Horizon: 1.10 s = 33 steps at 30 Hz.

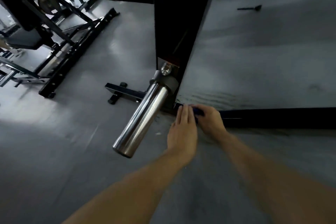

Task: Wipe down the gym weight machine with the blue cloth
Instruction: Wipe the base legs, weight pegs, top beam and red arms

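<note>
The weight machine's black upright post (181,14) rises from a low black base bar (272,117) on the floor. A chrome weight peg (143,116) juts from the post toward me. Both hands meet on the base bar right at the foot of the post. My right hand (209,118) grips the blue cloth (198,112), of which only a small dark blue patch shows between the hands. My left hand (182,131) lies beside it with fingers fairly straight, touching the cloth and bar.
Grey rubber floor (81,132) lies all around. Another black machine frame with a padded seat (54,38) stands at the left. A short black foot bar (123,92) sticks out behind the chrome peg. A small dark tool (250,8) lies at the upper right.
</note>
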Each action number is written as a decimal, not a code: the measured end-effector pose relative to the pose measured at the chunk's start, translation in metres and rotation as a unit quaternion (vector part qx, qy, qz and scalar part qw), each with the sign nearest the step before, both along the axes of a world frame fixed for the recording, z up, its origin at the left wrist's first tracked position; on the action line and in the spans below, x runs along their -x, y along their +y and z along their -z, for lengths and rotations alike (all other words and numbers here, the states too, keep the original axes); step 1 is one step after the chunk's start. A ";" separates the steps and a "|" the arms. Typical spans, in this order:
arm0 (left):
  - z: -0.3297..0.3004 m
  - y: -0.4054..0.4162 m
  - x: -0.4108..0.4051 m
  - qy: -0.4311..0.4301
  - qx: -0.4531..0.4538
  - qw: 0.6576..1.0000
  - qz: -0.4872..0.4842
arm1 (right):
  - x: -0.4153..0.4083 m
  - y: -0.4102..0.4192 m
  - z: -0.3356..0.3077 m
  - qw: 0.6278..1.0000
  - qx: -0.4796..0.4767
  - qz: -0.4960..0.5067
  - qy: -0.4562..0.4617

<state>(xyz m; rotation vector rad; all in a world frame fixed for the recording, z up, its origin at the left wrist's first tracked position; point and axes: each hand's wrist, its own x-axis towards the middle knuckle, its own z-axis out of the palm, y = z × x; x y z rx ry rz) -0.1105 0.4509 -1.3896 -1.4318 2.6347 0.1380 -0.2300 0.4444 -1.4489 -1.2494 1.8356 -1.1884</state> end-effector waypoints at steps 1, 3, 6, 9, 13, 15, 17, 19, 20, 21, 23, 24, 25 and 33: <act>-0.009 0.005 -0.001 -0.012 0.049 0.996 0.069 | -0.002 0.009 -0.007 1.000 -0.015 0.022 -0.014; -0.031 0.013 -0.006 -0.060 0.158 0.963 0.210 | -0.005 0.021 -0.023 0.998 -0.027 0.052 -0.028; -0.082 0.025 -0.021 -0.133 0.249 0.922 0.265 | -0.018 0.039 -0.053 0.990 -0.036 0.110 -0.080; -0.125 0.033 -0.045 -0.162 0.276 0.926 0.198 | -0.027 0.055 -0.081 0.985 0.002 0.157 -0.076; -0.149 0.030 -0.076 -0.140 0.208 0.967 0.051 | -0.031 0.077 -0.118 0.975 0.154 0.148 0.057; -0.147 0.027 -0.082 -0.125 0.155 0.980 0.019 | -0.034 0.079 -0.136 0.943 0.256 0.089 0.192; -0.143 0.024 -0.082 -0.081 0.124 0.989 0.005 | -0.036 0.066 -0.152 0.900 0.300 -0.022 0.316; -0.144 0.023 -0.081 -0.062 0.109 0.992 -0.009 | -0.035 0.041 -0.162 0.845 0.287 -0.123 0.433; -0.144 0.022 -0.081 -0.066 0.106 0.992 -0.012 | -0.035 0.029 -0.165 0.824 0.268 -0.145 0.478; -0.144 0.021 -0.080 -0.069 0.106 0.992 -0.016 | -0.034 0.019 -0.167 0.814 0.245 -0.150 0.505; -0.143 0.020 -0.080 -0.061 0.105 0.992 -0.026 | -0.036 0.011 -0.171 0.816 0.215 -0.137 0.519; -0.141 0.020 -0.080 -0.050 0.099 0.993 -0.032 | -0.040 0.012 -0.172 0.819 0.208 -0.132 0.518; -0.140 0.019 -0.081 -0.034 0.094 0.994 -0.038 | -0.045 0.017 -0.173 0.818 0.203 -0.130 0.522; -0.125 0.010 -0.088 0.050 0.084 0.995 -0.013 | -0.055 -0.008 -0.210 0.732 0.123 -0.173 0.647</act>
